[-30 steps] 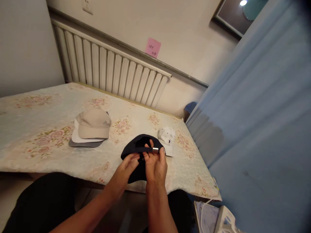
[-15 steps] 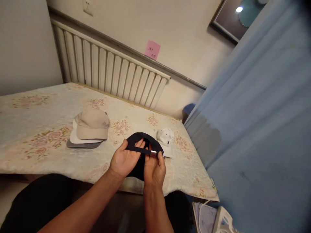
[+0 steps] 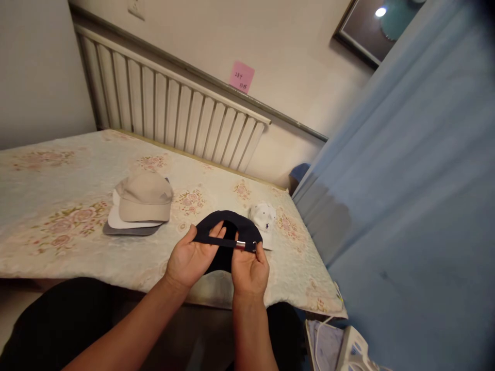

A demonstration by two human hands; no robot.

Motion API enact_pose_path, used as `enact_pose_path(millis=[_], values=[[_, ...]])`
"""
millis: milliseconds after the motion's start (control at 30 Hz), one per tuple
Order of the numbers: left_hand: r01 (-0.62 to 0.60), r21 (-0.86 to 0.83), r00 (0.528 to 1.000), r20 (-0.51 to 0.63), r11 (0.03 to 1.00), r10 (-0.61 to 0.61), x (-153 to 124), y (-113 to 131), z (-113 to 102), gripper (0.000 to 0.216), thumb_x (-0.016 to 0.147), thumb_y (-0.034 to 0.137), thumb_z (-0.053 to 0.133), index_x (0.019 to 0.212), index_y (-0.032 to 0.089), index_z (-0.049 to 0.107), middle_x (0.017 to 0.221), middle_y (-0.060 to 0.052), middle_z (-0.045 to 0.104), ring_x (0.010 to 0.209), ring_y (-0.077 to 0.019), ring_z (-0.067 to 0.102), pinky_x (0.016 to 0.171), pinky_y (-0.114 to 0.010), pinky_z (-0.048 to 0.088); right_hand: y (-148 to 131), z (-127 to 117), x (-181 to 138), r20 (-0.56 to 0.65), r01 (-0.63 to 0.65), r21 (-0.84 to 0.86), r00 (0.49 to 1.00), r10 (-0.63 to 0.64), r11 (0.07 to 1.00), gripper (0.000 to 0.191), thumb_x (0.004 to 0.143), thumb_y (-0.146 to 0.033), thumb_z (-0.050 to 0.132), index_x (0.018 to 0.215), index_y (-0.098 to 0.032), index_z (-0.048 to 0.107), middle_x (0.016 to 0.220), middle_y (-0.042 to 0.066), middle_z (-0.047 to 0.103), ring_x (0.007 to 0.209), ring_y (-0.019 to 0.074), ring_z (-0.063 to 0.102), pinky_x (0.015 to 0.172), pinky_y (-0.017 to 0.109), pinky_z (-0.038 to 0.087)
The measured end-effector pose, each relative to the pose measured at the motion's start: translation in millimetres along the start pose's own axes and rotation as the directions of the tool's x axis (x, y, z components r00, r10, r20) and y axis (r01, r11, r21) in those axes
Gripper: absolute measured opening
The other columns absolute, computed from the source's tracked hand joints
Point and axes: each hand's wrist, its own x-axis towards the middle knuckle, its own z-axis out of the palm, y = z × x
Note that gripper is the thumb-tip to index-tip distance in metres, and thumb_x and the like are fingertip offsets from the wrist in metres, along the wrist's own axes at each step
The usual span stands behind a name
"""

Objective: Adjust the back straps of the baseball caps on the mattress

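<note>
Between both hands is a dark navy baseball cap, its back strap and metal buckle facing me. My left hand grips the cap's left edge, thumb outside and fingers reaching in through the back opening. On the right edge, my right hand pinches the rim by the strap end, with its other fingers under the cap. Just behind it lies a white cap with a small dark logo. To the left, a beige cap tops a stack with a white cap and a grey one.
The caps are on a table with a floral cloth. A radiator runs along the wall behind, below a pink note. A blue curtain hangs at the right. A white device with a cord sits low at the right.
My hands have moved slightly apart, spreading the navy cap's back opening wider and drawing the strap straighter. The cap stays in both hands.
</note>
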Motion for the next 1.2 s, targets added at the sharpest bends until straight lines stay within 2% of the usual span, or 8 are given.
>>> enact_pose_path(millis=[200,400,600,767,967,1200], values=[[-0.011,0.021,1.0,0.008,1.0,0.011,1.8,2.4,-5.0,0.06,0.097,0.039,0.036,0.146,0.005,0.027,0.124,-0.027,0.06,0.112,-0.0297,0.062,0.087,-0.043,0.057,0.9,-2.8,0.3,-0.007,-0.009,0.019,1.0,0.009,1.0,0.024,0.088,-0.025,0.047,0.097,-0.018,0.069,0.108,0.006,0.073,0.116,0.0187,0.06,0.11,0.047,0.037],[0.034,0.022,0.999,0.039,0.999,-0.035,1.8,-0.3,-6.7,0.058,0.098,0.038,0.035,0.147,0.01,0.027,0.128,-0.024,0.059,0.113,-0.027,0.062,0.091,-0.04,0.055,4.9,-0.7,-3.5,-0.069,-0.026,-0.019,0.997,0.025,0.999,0.015,0.081,-0.016,0.059,0.092,-0.019,0.068,0.105,0.005,0.073,0.114,0.0186,0.062,0.109,0.046,0.04],[0.037,0.04,0.999,0.039,0.999,-0.039,1.5,-0.7,-7.5,0.056,0.098,0.035,0.035,0.146,0.009,0.028,0.13,-0.024,0.058,0.112,-0.0265,0.062,0.091,-0.04,0.055,9.6,2.4,-10.7,0.005,-0.014,-0.142,1.0,0.015,0.99,0.038,0.071,-0.007,0.069,0.107,-0.018,0.063,0.114,0.007,0.069,0.113,0.0232,0.062,0.106,0.049,0.042],[0.031,0.053,0.998,0.049,0.998,-0.034,2.9,-2.0,-9.9,0.052,0.098,0.033,0.034,0.145,0.009,0.031,0.128,-0.023,0.059,0.114,-0.0273,0.061,0.091,-0.04,0.056,9.9,0.8,-10.7,-0.026,-0.026,-0.146,0.999,0.023,0.989,0.042,0.067,-0.006,0.071,0.107,-0.015,0.063,0.103,0.007,0.073,0.1,0.0231,0.069,0.101,0.05,0.046],[0.03,0.076,0.997,0.063,0.997,-0.035,4.4,-5.2,-10.2,0.056,0.098,0.033,0.037,0.146,0.005,0.026,0.125,-0.024,0.061,0.117,-0.0268,0.059,0.092,-0.04,0.055,9.5,-6.0,-8.6,-0.012,0.008,-0.181,1.0,-0.01,0.983,0.055,0.062,-0.001,0.071,0.112,-0.021,0.061,0.115,0.005,0.069,0.105,0.0225,0.067,0.101,0.048,0.046],[0.042,0.079,0.997,0.062,0.996,-0.047,3.9,-7.2,-10.5,0.054,0.098,0.033,0.035,0.145,0.007,0.028,0.126,-0.024,0.061,0.116,-0.0274,0.06,0.091,-0.04,0.056,7.0,-5.5,-8.1,-0.055,0.011,-0.155,0.998,-0.02,0.988,0.047,0.065,-0.006,0.073,0.109,-0.017,0.062,0.103,0.006,0.072,0.097,0.0221,0.07,0.1,0.049,0.047]])
